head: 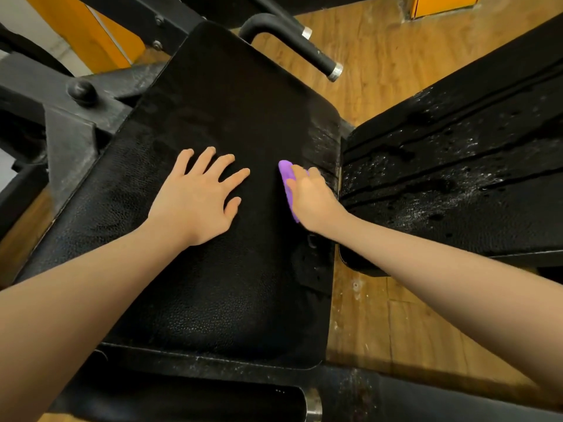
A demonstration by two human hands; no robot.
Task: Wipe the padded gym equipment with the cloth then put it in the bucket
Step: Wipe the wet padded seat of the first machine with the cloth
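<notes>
A black padded seat [231,95] of a gym machine fills the middle of the view. My left hand [198,196] lies flat on the pad with its fingers spread. My right hand [310,197] grips a purple cloth [285,181] against the pad's right edge; most of the cloth is hidden under the hand. A second black pad [451,166], wet and streaked, slopes away on the right. No bucket is in view.
A black metal frame [70,138] with a round knob [81,91] runs along the left. A black handle bar with a silver end cap [334,71] juts out behind the seat. Wooden floor [380,324] shows on the right.
</notes>
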